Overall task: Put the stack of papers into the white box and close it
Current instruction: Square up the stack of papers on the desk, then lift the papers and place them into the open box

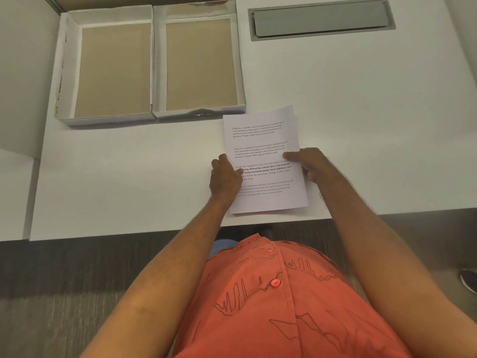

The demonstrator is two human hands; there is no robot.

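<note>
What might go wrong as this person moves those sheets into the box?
The stack of papers is already fanned at its top corner, so sheets may slide apart when lifted. The left hand and right hand grip only the side edges, so the middle could sag. The two open white box halves look alike, so the papers might land in the lid.

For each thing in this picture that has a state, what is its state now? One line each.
white box: open, both halves side by side, nothing inside.
stack of papers: flat on the desk, outside the box, printed side up, sheets slightly fanned.
left hand: gripping the stack's left edge.
right hand: gripping the stack's right edge.
grey cable hatch: closed.
</note>
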